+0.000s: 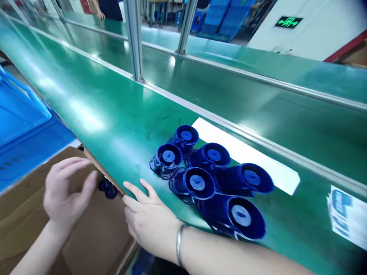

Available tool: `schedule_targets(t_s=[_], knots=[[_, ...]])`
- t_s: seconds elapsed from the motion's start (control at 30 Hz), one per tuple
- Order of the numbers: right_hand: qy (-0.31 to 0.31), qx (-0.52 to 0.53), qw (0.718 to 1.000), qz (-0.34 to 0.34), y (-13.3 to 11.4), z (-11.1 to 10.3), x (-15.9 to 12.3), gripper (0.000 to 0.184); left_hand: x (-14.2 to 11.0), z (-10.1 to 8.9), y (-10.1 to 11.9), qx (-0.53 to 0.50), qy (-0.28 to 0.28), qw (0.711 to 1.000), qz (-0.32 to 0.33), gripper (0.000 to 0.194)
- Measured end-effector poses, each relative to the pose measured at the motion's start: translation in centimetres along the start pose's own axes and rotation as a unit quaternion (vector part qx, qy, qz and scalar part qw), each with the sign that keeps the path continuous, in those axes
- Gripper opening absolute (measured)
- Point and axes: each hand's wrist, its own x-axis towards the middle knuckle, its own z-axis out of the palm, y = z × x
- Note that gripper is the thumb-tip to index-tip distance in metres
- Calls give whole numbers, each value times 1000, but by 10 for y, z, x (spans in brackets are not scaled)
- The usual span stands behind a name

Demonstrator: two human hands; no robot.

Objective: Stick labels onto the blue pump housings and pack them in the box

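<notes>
My left hand [67,189] is over the cardboard box [94,236] at the lower left, fingers bent, thumb apart, nothing visible between them. A few small dark blue parts [108,189] show inside the box near its upper edge. Resting at the box's edge beside the green belt, my right hand [150,215] has its fingers spread; a metal bangle [179,244] circles that wrist. To the right of this hand, several glossy dark blue cup-shaped plastic parts [197,182] lie grouped on the belt, their round open ends showing lighter discs inside.
A white strip [252,160] lies behind the blue parts, and printed sheets [348,215] lie at the right. Metal posts [134,42] rise from the rail along the green belt [114,114]. Blue crates [23,122] stand at left. Across the belts is another person's hand [101,15].
</notes>
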Motion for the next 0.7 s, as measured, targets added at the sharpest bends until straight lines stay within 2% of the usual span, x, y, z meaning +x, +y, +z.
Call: schedule_targets(t_s=[0.03, 0.1, 0.17, 0.23, 0.3, 0.4, 0.53, 0.7], knots=[[4, 0, 1000, -4, -1, 1, 1, 18, 17, 1, 37, -4, -38, 996, 81, 38], [18, -4, 1000, -10, -3, 2, 4, 22, 45, 11, 101, -7, -116, 976, 182, 39], [25, -16, 1000, -5, -5, 5, 6, 27, 65, 28, 146, -6, -202, 954, 219, 37], [25, -26, 999, 1, -6, 7, 7, 30, 78, 44, 174, 18, -297, 926, 230, 45], [23, -17, 1000, -9, -5, 9, 7, 28, 84, 57, 190, 67, -371, 896, 236, 50], [50, 25, 998, -38, -2, 8, 6, 23, 91, 68, 204, 151, -417, 867, 226, 51], [71, 40, 995, -59, 1, -1, 4, 21, 103, 76, 216, 213, -439, 852, 189, 62], [61, 37, 996, -62, 1, -10, 4, 21, 112, 82, 219, 168, -474, 849, 165, 72]])
